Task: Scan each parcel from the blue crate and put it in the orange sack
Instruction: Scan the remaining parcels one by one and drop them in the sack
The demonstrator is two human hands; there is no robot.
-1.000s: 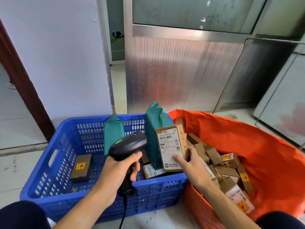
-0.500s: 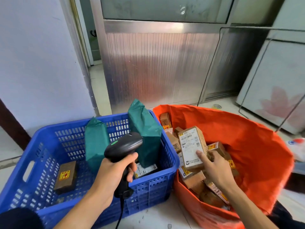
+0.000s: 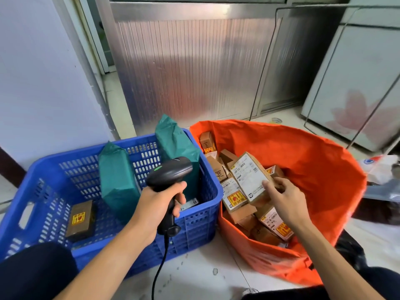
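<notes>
- The left hand [image 3: 161, 204] has its fingers wrapped tight round the handle of the black scanner [image 3: 171, 172]. It holds the scanner up over the near right corner of the blue crate [image 3: 43, 169], so it is ready for the next parcel.
- The right hand [image 3: 285, 198] grips the labelled box [image 3: 249, 176], with the thumb on the white label and the other fingers curled behind it.
- That box is just right of the blue crate, low over the heap of boxes in the orange sack [image 3: 303, 152]. It tips to one side, and I think that is because the hand is about to set it down.
- A second ago the same box stood upright at the right edge of the blue crate, with its label facing the scanner. Now it has gone across to the sack side, so the scan looks done.
- The scanner hand has stayed over the blue crate all this time.
- Still inside the blue crate are two tall green bags [image 3: 118, 180], a small brown box [image 3: 81, 219] and a flat parcel [image 3: 190, 203]. These are left to scan.
</notes>
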